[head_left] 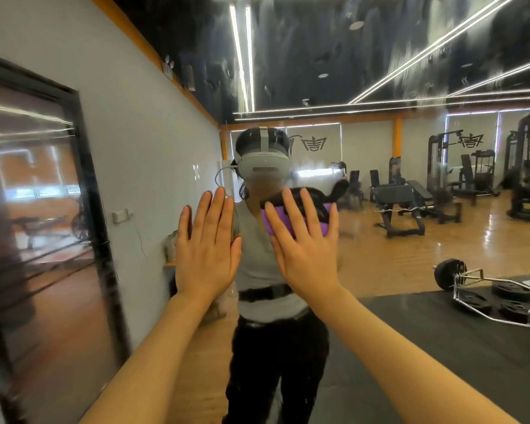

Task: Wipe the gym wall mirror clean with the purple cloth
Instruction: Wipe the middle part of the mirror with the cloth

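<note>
The wall mirror [380,71] fills the view and shows smears and streaks, most of all across its upper part. My right hand [303,243] lies flat with straight, spread fingers and presses the purple cloth [276,221] against the glass at about chest height. The cloth shows purple and dark between and beyond the fingers. My left hand [207,249] is open too, its palm flat against the mirror just left of the right hand, holding nothing. Both forearms reach up from the bottom of the frame.
The glass reflects a person wearing a headset, a gym with weight machines [441,179], benches [401,209], a barbell with plates [471,286] on a black mat, and a wooden floor. A grey wall with a dark-framed door [43,224] runs along the left.
</note>
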A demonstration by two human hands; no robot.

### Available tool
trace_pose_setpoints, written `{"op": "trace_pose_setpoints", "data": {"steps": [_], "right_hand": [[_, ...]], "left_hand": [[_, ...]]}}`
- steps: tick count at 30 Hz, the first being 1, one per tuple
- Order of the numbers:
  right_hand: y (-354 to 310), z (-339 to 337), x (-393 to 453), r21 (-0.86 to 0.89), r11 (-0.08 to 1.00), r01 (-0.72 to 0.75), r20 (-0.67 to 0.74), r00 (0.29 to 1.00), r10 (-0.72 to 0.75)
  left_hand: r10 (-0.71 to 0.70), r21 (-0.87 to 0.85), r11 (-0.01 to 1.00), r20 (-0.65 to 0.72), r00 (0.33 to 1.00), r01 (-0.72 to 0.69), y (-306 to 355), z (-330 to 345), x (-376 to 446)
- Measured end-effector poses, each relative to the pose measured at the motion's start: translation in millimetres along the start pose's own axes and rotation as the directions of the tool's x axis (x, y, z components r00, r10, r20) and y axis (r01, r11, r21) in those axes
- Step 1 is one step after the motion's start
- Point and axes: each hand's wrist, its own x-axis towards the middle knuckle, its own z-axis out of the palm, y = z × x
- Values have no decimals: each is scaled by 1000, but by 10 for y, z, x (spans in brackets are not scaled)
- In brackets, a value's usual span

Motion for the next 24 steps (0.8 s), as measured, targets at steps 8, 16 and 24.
{"op": "trace_pose_setpoints", "data": {"steps": [8, 16, 24], "right_hand": [[-61, -35, -235, 14, 999, -45, 40, 998, 44], [550, -239, -611, -68, 991, -117, 73, 990, 122], [637, -217, -399, -58, 953, -296, 68, 952, 300]], "left_hand": [[10, -21, 1000, -60, 998, -11, -2, -8, -3], [10, -48, 999, -140, 990, -16, 28, -23, 19], [11, -33, 999, -141, 990, -16, 15, -12, 7]]}}
